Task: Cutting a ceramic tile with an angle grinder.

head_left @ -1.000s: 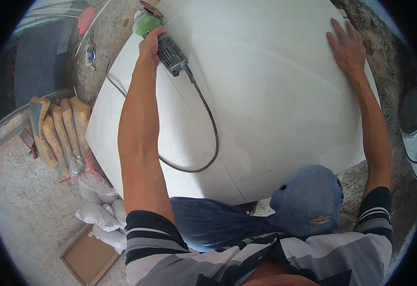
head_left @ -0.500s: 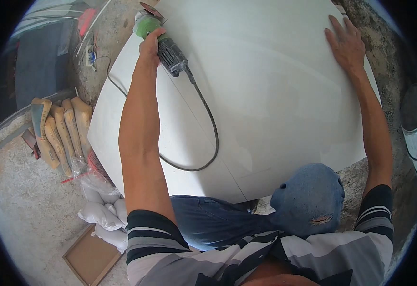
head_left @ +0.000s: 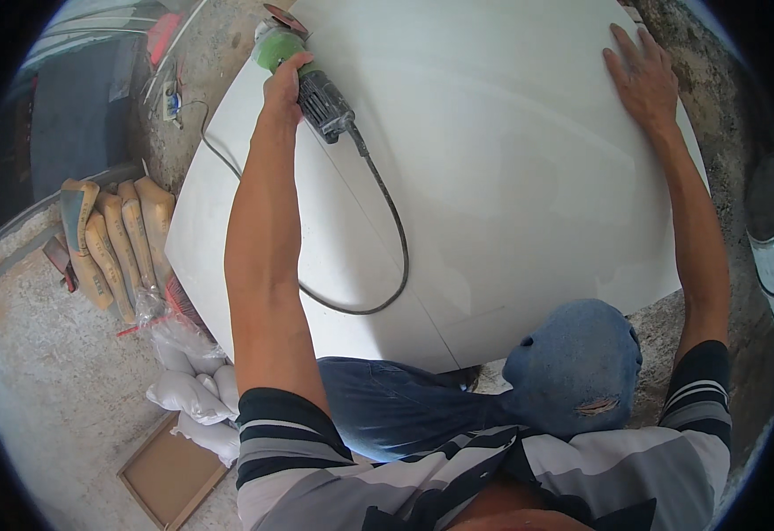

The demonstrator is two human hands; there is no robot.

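A large white slab (head_left: 511,195) fills the middle, with a thin line running lengthwise down its left part. My left hand (head_left: 285,87) is closed round a green and black angle grinder (head_left: 323,104) near the slab's upper left edge; the grinder's disc points away from me, over that line. Its black cord (head_left: 400,248) loops across the slab and passes under my left forearm. My right hand (head_left: 643,84) lies open near the upper right edge of the slab, fingers spread flat on it.
Tan paper bags (head_left: 108,248) and white sacks (head_left: 188,394) are piled to the left, above a wood-framed board (head_left: 170,469). A power strip (head_left: 171,102) and pink object (head_left: 161,35) lie upper left. A white cylindrical container (head_left: 767,265) stands at right. My jeans-clad knee rests by the slab's near edge.
My left hand has edged slightly right and downward with the grinder. My right hand appears slightly higher in the picture, still flat on the slab.
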